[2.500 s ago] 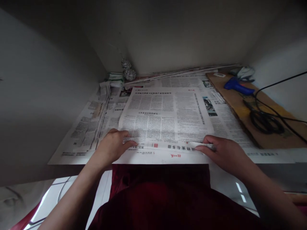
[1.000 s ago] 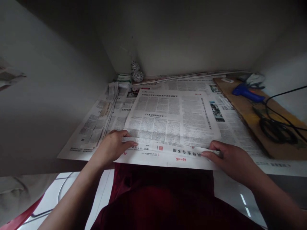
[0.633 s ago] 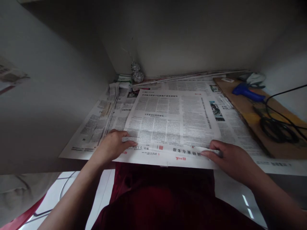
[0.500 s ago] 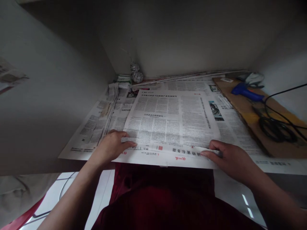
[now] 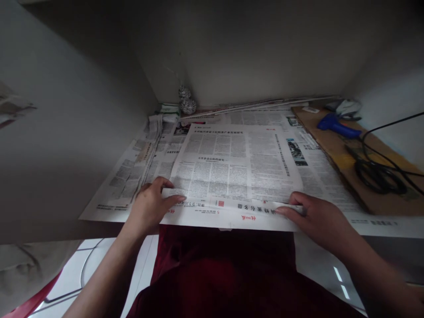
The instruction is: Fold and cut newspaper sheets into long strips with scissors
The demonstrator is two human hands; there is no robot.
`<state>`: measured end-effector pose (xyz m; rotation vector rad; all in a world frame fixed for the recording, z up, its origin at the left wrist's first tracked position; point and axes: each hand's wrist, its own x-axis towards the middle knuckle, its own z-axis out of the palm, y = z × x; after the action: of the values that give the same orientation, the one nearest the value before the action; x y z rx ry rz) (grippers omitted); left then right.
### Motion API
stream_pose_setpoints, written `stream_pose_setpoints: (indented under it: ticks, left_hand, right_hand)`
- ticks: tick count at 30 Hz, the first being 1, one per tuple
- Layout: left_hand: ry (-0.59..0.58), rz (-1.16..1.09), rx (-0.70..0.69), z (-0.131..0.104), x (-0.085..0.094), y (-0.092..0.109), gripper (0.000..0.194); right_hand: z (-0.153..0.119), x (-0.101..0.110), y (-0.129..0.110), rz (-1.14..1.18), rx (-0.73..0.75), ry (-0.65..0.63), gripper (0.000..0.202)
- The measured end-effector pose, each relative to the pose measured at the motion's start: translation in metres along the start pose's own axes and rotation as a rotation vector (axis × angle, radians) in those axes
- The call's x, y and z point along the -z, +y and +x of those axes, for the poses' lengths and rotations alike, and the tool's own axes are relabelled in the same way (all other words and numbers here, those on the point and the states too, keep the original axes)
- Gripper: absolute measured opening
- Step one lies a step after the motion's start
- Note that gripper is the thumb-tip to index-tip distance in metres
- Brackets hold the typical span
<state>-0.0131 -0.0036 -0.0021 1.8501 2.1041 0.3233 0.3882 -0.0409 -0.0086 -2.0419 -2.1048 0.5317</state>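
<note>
Apparently folding the near edge of a white, black-printed, rectangular newspaper sheet (image 5: 223, 172) on the flat, paper-covered surface (image 5: 326, 190), clamping it in left-hand grip (image 5: 150, 204) and right-hand grip (image 5: 319, 216), seemingly calling next for even creasing.

Right edge is cutting off black cable (image 5: 397, 121); small print on newspaper sheet (image 5: 212, 174) is proving too fine to read.

Right: cardboard (image 5: 306, 121) with blue glue gun (image 5: 338, 126), black scissors (image 5: 376, 177), black cord (image 5: 391, 124) across it | Back: paper sticks (image 5: 265, 105) along wall (image 5: 248, 66) | Back left: gourd-shaped ornament (image 5: 187, 106) beside green-and-white packet (image 5: 170, 109)
</note>
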Motion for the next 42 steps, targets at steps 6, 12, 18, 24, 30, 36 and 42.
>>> stream_pose_setpoints:
  ticks: [6, 12, 18, 24, 30, 36, 42]
  left_hand:
    - [0.201, -0.061, 0.046, -0.012, -0.017, -0.006, 0.046]
    - [0.304, -0.107, 0.022, -0.012, -0.027, -0.015, 0.041]
    - [0.343, -0.106, -0.021, -0.012, -0.029, -0.02, 0.032]
    - [0.331, -0.065, -0.029, -0.01, -0.027, -0.021, 0.03]
    - [0.291, -0.045, -0.008, -0.009, -0.024, -0.019, 0.029]
    - [0.266, -0.022, 0.001, -0.008, -0.021, -0.017, 0.031]
    - [0.268, -0.043, 0.003, -0.009, -0.021, -0.016, 0.028]
  right_hand:
    - [-0.002, -0.002, 0.009, 0.004, -0.043, 0.032, 0.04]
    - [-0.002, -0.002, 0.007, 0.017, -0.081, 0.022, 0.042]
    - [-0.003, -0.004, 0.009, 0.02, -0.1, 0.009, 0.046]
    - [-0.003, -0.005, 0.011, 0.026, -0.107, 0.007, 0.047]
    - [-0.002, -0.006, 0.012, 0.007, -0.087, 0.001, 0.047]
    - [-0.004, -0.004, 0.013, 0.001, -0.08, -0.014, 0.046]
    - [-0.003, -0.003, 0.012, -0.005, -0.072, -0.003, 0.045]
